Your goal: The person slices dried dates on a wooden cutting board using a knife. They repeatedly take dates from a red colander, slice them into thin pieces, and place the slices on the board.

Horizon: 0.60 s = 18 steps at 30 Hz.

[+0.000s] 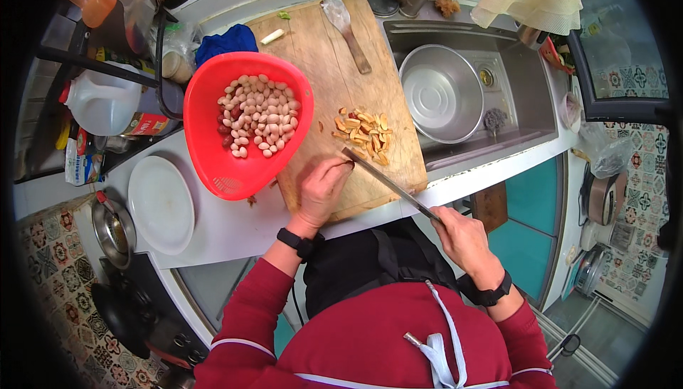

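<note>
My right hand (pixel 463 234) grips a knife (pixel 392 185) by its far end, with the narrow blade reaching over the wooden cutting board (pixel 299 84). My left hand (pixel 325 186) is above the board's near edge, its fingertips pinched on a small dark piece beside the blade tip. Just beyond lies a pile of yellowish-brown pieces (pixel 368 133). A red plastic basket (pixel 213 167), left of the board and partly over it, holds many pale pink oval nuts or beans (pixel 261 111) and several dark red ones.
A spatula with a wooden handle (pixel 355 50) and a white stalk piece (pixel 272 36) lie farther up the board. At right, a metal pot (pixel 440 95) sits in the sink (pixel 528 100). A white plate (pixel 161 205) and a blue cloth (pixel 227 44) are at left.
</note>
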Motion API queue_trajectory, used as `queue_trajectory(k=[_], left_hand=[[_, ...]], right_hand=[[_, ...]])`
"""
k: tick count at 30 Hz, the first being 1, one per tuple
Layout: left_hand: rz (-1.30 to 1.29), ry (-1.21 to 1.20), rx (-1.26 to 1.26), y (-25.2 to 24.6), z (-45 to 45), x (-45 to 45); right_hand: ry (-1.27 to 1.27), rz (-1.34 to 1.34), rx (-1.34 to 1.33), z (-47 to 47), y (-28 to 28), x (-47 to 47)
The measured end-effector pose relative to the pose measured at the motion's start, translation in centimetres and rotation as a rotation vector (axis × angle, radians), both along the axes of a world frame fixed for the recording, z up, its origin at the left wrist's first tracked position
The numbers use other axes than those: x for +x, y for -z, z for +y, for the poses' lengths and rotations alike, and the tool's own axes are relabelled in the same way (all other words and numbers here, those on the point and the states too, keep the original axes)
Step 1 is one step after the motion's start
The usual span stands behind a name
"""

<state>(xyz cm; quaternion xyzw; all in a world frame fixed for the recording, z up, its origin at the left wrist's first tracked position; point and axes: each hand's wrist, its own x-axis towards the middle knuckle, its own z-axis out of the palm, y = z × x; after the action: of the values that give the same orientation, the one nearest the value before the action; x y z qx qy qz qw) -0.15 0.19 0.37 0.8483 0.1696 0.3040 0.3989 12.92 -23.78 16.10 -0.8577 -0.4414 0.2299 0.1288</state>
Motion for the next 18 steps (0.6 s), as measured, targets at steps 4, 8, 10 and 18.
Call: queue_trajectory(k=[4, 8, 10, 18], left_hand=[[0.002, -0.001, -0.012, 0.0, 0.0, -0.3], [-0.015, 0.001, -0.002, -0.2, 0.0, -0.2], [-0.032, 0.005, -0.004, -0.2, 0.1, -0.1], [-0.016, 0.012, 0.027, 0.1, 0.1, 0.0]], right_hand=[[-0.019, -0.018, -0.016, -0.1, -1.5, 0.0], [-0.053, -0.045, -0.044, 0.0, -2.1, 0.1], [-0.062, -0.052, -0.049, 0.0, -2.3, 0.1], [-0.085, -0.070, -0.054, 0.2, -2.5, 0.2]])
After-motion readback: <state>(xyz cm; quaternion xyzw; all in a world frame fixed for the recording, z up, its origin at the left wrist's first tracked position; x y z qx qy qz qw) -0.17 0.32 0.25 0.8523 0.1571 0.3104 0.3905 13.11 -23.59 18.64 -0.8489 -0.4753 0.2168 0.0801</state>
